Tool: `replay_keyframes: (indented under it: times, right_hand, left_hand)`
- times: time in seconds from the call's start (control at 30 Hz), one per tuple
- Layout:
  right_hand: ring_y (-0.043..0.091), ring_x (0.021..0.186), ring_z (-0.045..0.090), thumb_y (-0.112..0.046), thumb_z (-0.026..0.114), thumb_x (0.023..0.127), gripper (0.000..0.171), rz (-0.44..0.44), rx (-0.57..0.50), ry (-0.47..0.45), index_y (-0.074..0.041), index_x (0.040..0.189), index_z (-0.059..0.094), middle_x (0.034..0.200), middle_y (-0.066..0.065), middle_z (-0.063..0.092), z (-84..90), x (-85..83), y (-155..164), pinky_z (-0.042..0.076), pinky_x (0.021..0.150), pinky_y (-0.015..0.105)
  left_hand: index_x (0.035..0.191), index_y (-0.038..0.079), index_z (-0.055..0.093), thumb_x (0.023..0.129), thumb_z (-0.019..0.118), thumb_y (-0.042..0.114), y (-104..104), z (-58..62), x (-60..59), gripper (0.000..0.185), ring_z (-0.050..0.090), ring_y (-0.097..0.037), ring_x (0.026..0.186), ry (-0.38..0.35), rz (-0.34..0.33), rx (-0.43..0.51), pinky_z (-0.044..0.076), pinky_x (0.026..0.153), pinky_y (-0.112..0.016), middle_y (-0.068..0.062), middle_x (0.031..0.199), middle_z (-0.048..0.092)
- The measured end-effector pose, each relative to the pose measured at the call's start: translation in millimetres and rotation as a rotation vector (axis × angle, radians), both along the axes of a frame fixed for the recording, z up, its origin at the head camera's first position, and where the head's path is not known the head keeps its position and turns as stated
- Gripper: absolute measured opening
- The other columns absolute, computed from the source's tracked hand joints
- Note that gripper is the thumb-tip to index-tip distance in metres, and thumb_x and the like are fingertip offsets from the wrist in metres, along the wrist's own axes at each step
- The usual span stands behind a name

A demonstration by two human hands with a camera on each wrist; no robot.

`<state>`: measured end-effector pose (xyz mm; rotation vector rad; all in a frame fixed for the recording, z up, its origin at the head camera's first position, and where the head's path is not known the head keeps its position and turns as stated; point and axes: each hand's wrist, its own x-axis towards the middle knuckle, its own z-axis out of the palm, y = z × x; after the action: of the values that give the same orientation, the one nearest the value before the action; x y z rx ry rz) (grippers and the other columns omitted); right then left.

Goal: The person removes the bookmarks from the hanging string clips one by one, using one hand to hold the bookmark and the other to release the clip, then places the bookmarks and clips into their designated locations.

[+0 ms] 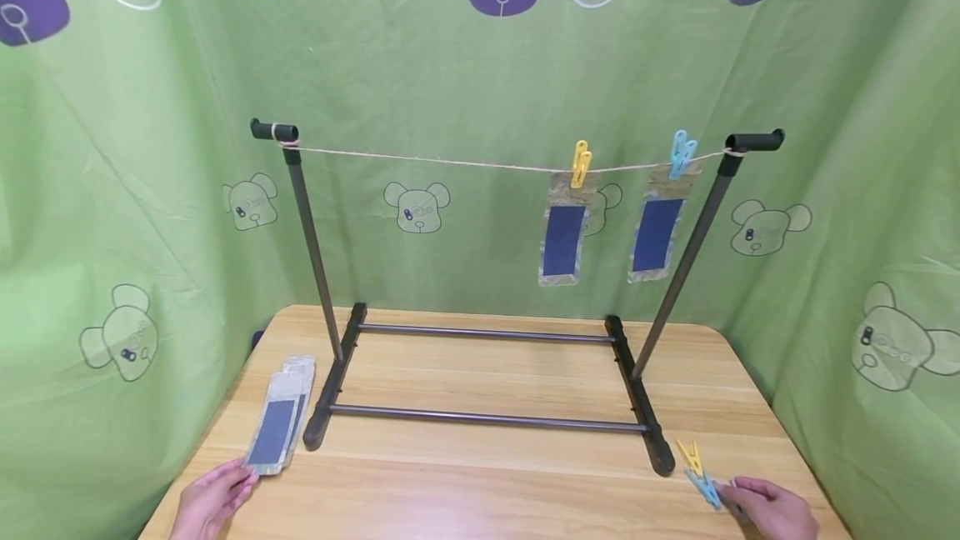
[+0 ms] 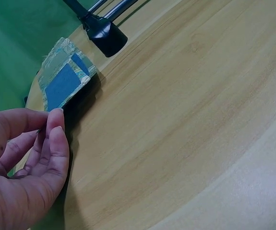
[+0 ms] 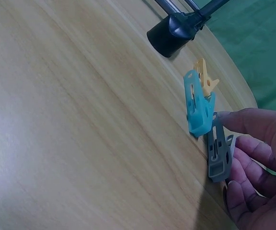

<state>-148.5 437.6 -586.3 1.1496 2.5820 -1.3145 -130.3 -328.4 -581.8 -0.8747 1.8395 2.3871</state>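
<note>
At the left of the table, a small pile of flat rectangular pieces with blue panels and patterned borders (image 1: 273, 432) lies beside the rack's foot. My left hand (image 1: 213, 500) pinches the near edge of the top piece (image 2: 63, 88) between thumb and fingertips. On the right, my right hand (image 1: 772, 511) holds a grey clothespin (image 3: 218, 155) between thumb and fingers. Just beyond it lie a light blue clothespin (image 3: 198, 108) and a yellow clothespin (image 3: 203, 76), close together on the table.
A black rack (image 1: 487, 421) stands on the wooden table (image 1: 450, 473), with a string (image 1: 420, 158) tied between its posts. Two similar pieces hang near its right end, under a yellow clothespin (image 1: 581, 165) and a blue clothespin (image 1: 682, 155). Green curtain (image 1: 480, 65) surrounds the table.
</note>
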Motion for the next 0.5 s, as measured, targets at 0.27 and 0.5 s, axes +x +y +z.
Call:
replay_keyframes:
  times: [0.27,0.5]
  right_hand:
    - [0.037,0.092,0.06,-0.054,0.087,0.059,0.078,-0.008,-0.01,0.003,0.004,0.107,0.068,0.08,0.009,0.069,-3.4,-0.5,2.3,0.048,0.076,0.052]
    - [0.041,0.098,0.057,-0.053,0.087,0.062,0.081,-0.019,-0.019,0.005,0.005,0.113,0.065,0.084,0.013,0.068,1.6,0.9,0.0,0.049,0.076,0.052]
  left_hand:
    - [0.096,0.004,0.069,0.087,0.058,-0.009,0.0,-1.6,0.2,0.019,0.068,-0.013,0.072,0.012,0.008,-0.009,0.058,0.071,-0.024,-0.008,0.078,0.071]
    - [0.099,0.0,0.069,0.087,0.061,-0.009,-0.5,-1.2,-1.5,0.016,0.069,-0.015,0.073,0.006,0.004,-0.021,0.058,0.073,-0.026,-0.009,0.078,0.071]
